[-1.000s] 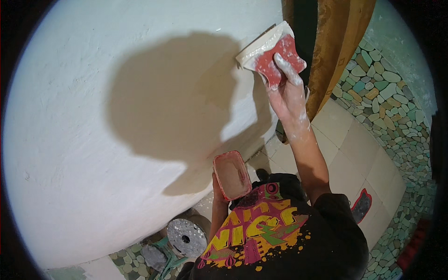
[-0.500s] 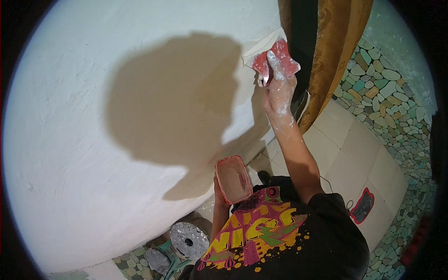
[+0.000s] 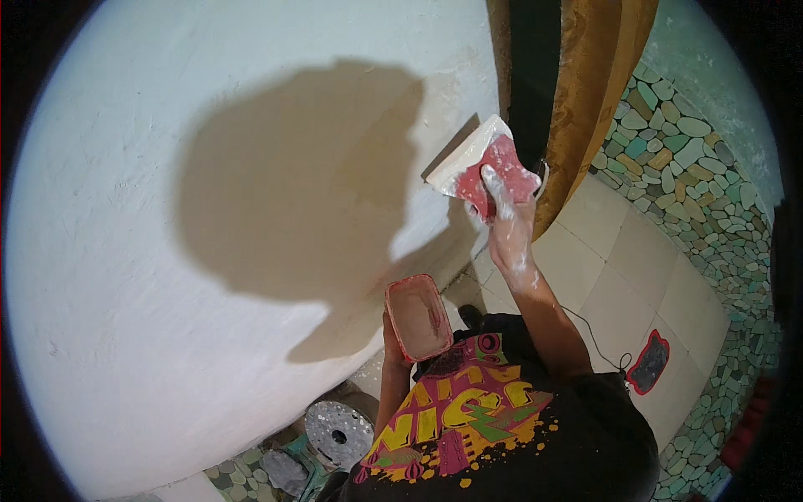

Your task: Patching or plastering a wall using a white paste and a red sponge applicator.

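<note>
My right hand [image 3: 508, 219], smeared with white paste, grips a red putty knife [image 3: 504, 164] with its thumb laid along the upper face. White putty [image 3: 470, 157] coats the knife's broad edge. A shadow beside that edge suggests it stands a little off the white wall [image 3: 109, 209]. My left hand [image 3: 396, 345] holds a red rectangular tub [image 3: 420, 320] against my front, below the knife. Pale putty lies inside the tub, with a reddish patch on its right inner side. Most of the left hand's fingers are hidden beneath and behind the tub.
An orange-brown curtain [image 3: 577, 92] hangs beside a dark opening [image 3: 533, 63] right of the wall. Lower left, a paint-spattered round disc [image 3: 339, 435] sits near the wall's foot. A red-edged dark mat [image 3: 650, 362] and a thin cord [image 3: 595, 339] lie on the tiles at right.
My right hand and the putty knife have come down and back from the wall, toward me. A thicker layer of putty shows on the blade. The tub has barely moved.
</note>
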Tool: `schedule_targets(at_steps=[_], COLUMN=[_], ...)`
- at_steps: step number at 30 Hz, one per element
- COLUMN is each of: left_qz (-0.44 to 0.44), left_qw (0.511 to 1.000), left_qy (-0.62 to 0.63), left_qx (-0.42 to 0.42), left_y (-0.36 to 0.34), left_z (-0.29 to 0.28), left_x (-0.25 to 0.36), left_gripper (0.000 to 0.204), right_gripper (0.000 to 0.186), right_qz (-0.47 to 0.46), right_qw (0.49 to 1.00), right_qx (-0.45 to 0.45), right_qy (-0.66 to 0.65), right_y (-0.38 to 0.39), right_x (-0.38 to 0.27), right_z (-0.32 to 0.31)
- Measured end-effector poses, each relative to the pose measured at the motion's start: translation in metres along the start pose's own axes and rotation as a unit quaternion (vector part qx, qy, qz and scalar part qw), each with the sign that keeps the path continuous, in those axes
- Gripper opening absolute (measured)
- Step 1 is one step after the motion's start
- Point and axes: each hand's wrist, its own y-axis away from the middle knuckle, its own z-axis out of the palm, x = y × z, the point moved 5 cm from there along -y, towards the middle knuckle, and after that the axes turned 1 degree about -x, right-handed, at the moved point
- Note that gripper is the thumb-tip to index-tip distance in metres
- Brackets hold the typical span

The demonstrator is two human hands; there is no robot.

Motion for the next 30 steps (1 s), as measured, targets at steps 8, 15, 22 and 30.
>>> schedule_targets(at_steps=[8, 15, 22, 30], left_qz=[-0.027, -0.045, -0.035, -0.017], left_qw=[0.999, 0.991, 0.997, 1.0], left_qy=[0.023, 0.081, 0.062, -0.013], left_qx=[-0.017, -0.095, -0.024, -0.013], left_y=[-0.008, -0.005, -0.015, -0.034], left_z=[0.004, 0.027, 0.005, -0.011], left_x=[-0.012, -0.025, -0.018, -0.004], left_gripper=[0.076, 0.069, 0.072, 0.069], right_gripper=[0.037, 0.049, 0.048, 0.078], right_qz=[-0.672, -0.663, -0.637, -0.479], right_qw=[0.627, 0.555, 0.567, 0.569], right_qx=[-0.068, -0.115, -0.119, -0.229], right_qy=[0.389, 0.489, 0.508, 0.628], right_y=[-0.037, -0.104, -0.098, -0.085], right_x=[-0.079, -0.05, -0.005, 0.076], right_z=[0.029, 0.023, 0.01, -0.064])
